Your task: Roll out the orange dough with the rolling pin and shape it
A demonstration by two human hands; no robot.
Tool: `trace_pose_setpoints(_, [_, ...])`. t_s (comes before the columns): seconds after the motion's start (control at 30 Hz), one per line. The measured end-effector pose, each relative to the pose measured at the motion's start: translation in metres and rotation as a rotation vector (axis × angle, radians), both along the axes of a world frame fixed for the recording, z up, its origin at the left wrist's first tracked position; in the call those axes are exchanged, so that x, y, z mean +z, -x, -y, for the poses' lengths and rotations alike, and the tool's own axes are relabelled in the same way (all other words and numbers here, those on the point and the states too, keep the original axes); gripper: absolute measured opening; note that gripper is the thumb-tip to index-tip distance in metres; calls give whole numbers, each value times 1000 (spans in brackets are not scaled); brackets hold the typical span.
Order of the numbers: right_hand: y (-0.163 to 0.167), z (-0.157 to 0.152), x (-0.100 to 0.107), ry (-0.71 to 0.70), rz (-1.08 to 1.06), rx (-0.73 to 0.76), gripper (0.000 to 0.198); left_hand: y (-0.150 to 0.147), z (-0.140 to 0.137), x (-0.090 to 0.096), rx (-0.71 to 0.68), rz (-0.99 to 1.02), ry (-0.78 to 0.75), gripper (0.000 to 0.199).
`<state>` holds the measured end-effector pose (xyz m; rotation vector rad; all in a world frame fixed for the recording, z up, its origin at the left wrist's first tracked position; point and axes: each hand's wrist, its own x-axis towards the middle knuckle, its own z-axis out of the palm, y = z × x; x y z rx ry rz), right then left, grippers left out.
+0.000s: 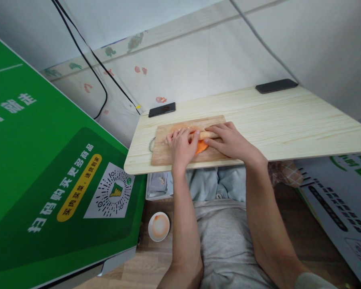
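A pale wooden rolling pin (209, 135) lies across a wooden cutting board (162, 154). Under and in front of it shows a flat piece of orange dough (201, 147), partly covered by my hands. My left hand (183, 145) is over the pin's left part, its fingers curled across it and its thumb toward the middle. Over the right end, my right hand (228, 140) holds the pin with fingers reaching left. Orange smears and pale crumbs mark the board's surface behind the pin.
The board rests on a light wood-grain table (273, 124). A dark phone (162, 109) lies behind the board, another black phone (276, 86) at the back right. A large green sign panel (63, 168) stands at left. Below are a white bowl (159, 226) and a white box (159, 184).
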<state>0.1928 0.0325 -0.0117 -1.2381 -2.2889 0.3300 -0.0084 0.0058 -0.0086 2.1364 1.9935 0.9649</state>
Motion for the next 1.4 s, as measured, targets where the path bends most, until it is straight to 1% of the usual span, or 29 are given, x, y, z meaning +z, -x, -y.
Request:
trace_pose_setpoints(0.2, [-2,9,9,20,-1,38,50,0,0,1,-2,7,11,27])
trace_pose_setpoints(0.33, [-3,13,13,49,-12,32,51,0,0,1,1,0,18,28])
trace_pose_setpoints(0.53, [-1,9,11,21,-10,32,48,-1,0,1,2,-3,13,27])
trace_pose_setpoints(0.73, [0,2,3,10,6,0,50,0,0,-1,-2,-1,-15,25])
trace_pose_setpoints(0.9, [0,0,0,-4,4,-14,52,0,0,-1,0,-11,-8,26])
trace_pose_setpoints(1.03, [-1,3,3,7,13,2,55,0,0,-1,2,-13,-1,27])
trace_pose_setpoints(1.23, [-1,10,12,43,8,20,52,0,0,0,2,-4,-7,25])
trace_pose_setpoints(1.4, [-1,8,11,51,13,18,52,-1,0,0,6,4,-4,25])
